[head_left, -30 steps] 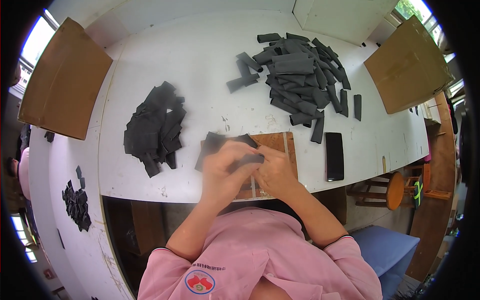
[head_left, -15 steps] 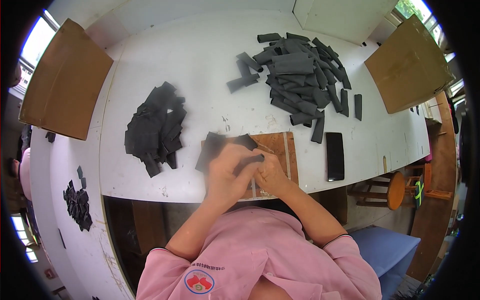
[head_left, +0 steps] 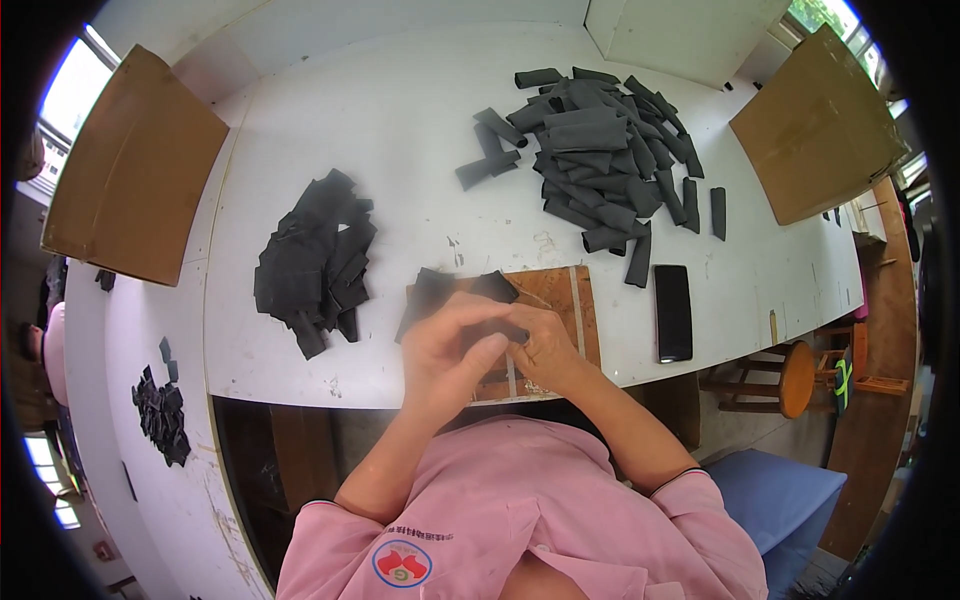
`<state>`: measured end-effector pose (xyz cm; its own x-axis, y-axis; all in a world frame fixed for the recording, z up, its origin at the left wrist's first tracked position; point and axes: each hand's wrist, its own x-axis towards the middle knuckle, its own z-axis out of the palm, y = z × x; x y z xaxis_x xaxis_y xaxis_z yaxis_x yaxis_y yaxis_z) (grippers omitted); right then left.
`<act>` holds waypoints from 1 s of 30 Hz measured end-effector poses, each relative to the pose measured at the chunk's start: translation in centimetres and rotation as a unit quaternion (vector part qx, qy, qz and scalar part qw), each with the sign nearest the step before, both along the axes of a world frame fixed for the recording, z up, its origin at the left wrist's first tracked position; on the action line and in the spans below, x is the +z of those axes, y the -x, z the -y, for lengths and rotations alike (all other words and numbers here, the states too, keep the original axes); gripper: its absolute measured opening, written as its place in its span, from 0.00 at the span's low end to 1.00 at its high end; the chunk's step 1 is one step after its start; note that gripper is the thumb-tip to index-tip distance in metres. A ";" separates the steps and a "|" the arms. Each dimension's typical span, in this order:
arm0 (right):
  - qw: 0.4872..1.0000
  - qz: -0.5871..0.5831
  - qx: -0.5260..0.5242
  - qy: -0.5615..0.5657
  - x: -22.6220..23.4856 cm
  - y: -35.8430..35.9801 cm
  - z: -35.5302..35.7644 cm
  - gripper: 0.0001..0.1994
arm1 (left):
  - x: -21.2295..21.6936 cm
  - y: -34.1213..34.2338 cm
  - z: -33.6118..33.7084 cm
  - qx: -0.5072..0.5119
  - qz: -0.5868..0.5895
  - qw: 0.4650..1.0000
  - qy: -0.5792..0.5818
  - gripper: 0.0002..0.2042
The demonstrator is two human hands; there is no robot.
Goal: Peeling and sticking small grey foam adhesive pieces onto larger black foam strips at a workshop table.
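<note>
In front of me, my left hand (head_left: 445, 340) and my right hand (head_left: 547, 348) meet over a brown board (head_left: 560, 300) at the table's near edge. Between them is a dark grey fabric piece (head_left: 518, 336), mostly covered by my fingers. My left fingers arch over it with the thumb below, while the right fingers curl around its other side. Flat dark fabric pieces (head_left: 432, 288) lie on the board, partly under my left hand. Left of the board is a heap of flat dark pieces (head_left: 305, 265); beyond it to the right, a pile of rolled dark fabric tubes (head_left: 590, 130).
A black phone (head_left: 674, 313) lies right of the board. Cardboard boxes stand at the left (head_left: 140, 170) and right (head_left: 815, 130) of the white table (head_left: 420, 130). Another dark heap (head_left: 162, 420) is at far left. A wooden stool (head_left: 795, 380) stands at right.
The tube end that showed between my hands is now mostly covered. My left fingers have shifted over toward the right hand. The piles have stayed put.
</note>
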<state>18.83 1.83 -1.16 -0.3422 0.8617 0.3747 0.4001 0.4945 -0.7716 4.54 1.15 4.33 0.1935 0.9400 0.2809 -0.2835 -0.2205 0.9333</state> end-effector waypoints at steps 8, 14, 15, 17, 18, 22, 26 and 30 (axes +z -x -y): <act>0.996 0.060 0.000 -0.064 4.5 -0.4 -0.4 0.11 | 1.1 0.6 0.6 0.098 0.276 0.955 0.048 0.04; 0.987 0.133 -0.003 -0.086 1.0 0.1 -0.1 0.13 | -1.4 1.0 0.9 0.065 0.235 0.961 0.133 0.06; 0.987 0.134 -0.003 -0.088 1.3 0.2 -0.1 0.13 | -1.2 1.0 0.8 0.064 0.243 0.960 0.127 0.06; 0.987 0.134 -0.001 -0.087 2.1 0.1 0.1 0.13 | -1.1 1.1 0.8 0.079 0.232 0.963 0.115 0.07; 0.988 0.115 -0.006 -0.104 2.8 -0.3 0.2 0.13 | -1.1 1.2 0.8 0.093 0.221 0.965 0.103 0.07; 0.991 0.109 0.014 -0.080 1.8 0.3 0.4 0.13 | -1.2 1.4 0.1 0.084 0.100 0.991 0.038 0.07; 0.991 -0.048 0.097 0.083 6.1 -1.0 -2.0 0.14 | -3.8 2.4 -1.4 0.211 -0.081 0.968 0.106 0.06; 0.924 -0.295 0.014 0.244 7.3 -4.1 -8.8 0.17 | -8.4 3.3 -2.7 0.251 -0.434 0.861 0.091 0.15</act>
<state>22.93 10.66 6.16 -0.2277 0.9710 0.0727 -0.1682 0.0343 -0.9852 1.23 3.83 -4.12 -0.1864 0.9796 0.0753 0.6262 0.0595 0.7774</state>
